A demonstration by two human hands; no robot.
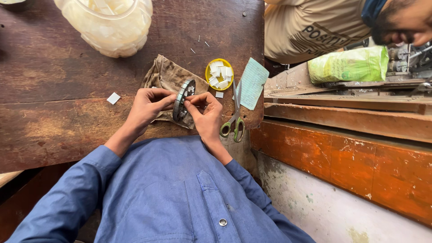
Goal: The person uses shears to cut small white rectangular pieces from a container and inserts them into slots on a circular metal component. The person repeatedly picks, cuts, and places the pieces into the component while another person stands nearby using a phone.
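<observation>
Grey metal is what I have between both hands: a round, slotted steel ring (183,100), stood on edge over a crumpled brown cloth (167,75) on the dark wooden table (58,67). My left hand (147,105) pinches the ring's left rim between thumb and fingertips; my right hand (206,110) is pressed together on the right rim, thumb and forefinger close at the slots. I judge the ring stiff and fairly heavy for its size, likely smooth and a bit slippery at the rim, so the edges are the place to hold it, not the slotted face. Small white pieces seem to sit in some slots; those look light and easy to knock loose.

Just beyond my right fingers lies a shallow yellow dish of white square chips (219,73), with one loose white chip (219,94) beside it. To the right of the right hand lie green-handled scissors (234,118), touching a pale green paper slip (252,82). Well beyond the left hand stands a clear plastic jar of white chips (108,24); another stray white square (113,98) lies left of it. Another person's tan shirt (306,27) shows far right.
</observation>
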